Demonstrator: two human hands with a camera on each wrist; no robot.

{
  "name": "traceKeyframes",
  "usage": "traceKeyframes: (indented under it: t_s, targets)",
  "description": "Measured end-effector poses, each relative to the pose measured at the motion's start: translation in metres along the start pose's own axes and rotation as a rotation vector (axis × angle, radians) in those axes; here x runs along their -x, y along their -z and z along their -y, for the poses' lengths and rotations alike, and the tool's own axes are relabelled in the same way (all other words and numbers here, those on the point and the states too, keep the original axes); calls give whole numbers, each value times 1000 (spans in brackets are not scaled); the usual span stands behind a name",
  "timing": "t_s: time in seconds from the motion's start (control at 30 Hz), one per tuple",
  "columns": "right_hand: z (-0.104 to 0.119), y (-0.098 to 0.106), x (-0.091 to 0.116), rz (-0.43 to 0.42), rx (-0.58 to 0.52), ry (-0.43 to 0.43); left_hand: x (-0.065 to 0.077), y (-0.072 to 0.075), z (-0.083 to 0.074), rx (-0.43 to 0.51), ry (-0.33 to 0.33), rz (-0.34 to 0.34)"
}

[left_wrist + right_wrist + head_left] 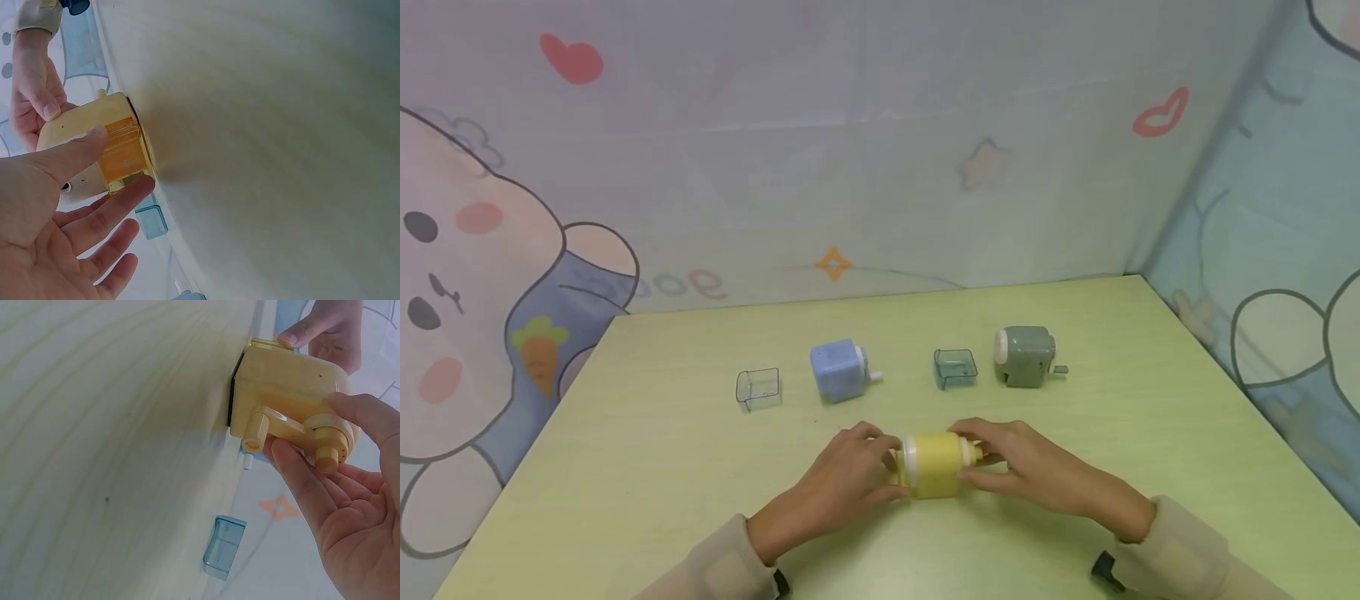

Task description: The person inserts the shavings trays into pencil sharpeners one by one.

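Between the two hands is a yellow hand-crank pencil sharpener, close over the table in front of the person. My left hand grips its white-faced end; in the left wrist view the thumb and index finger lie on either side of the clear orange-yellow shavings drawer. The other fingers of that hand are spread loose. At the opposite end my right hand holds the body, thumb on one side and fingers on the other, around the crank handle. A dark base edges the sharpener's underside in the right wrist view.
Farther back on the pale table stand a blue sharpener and a grey-green sharpener. A clear drawer lies left of the blue one, and a teal drawer left of the green one. A printed cloth hangs behind.
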State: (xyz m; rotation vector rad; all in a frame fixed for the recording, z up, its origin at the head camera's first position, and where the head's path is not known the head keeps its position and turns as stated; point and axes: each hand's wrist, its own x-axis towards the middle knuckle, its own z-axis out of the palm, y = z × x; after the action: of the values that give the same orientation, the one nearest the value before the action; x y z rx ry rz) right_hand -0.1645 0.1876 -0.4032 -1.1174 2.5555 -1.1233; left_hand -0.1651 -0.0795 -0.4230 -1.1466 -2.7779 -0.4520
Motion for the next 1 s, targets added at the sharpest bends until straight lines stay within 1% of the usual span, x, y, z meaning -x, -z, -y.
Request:
traceKeyframes:
  t_s: [0.33, 0.67, 1.0]
  targets:
    - [0, 0, 0, -4, -10, 11, -2, -1, -1, -1, -2, 2]
    - [-1, 0, 0, -1, -19, 7, -4, 0, -3, 30, 9, 11]
    - [-1, 0, 0, 1, -30, 14, -7, 1, -7, 76, 60, 17]
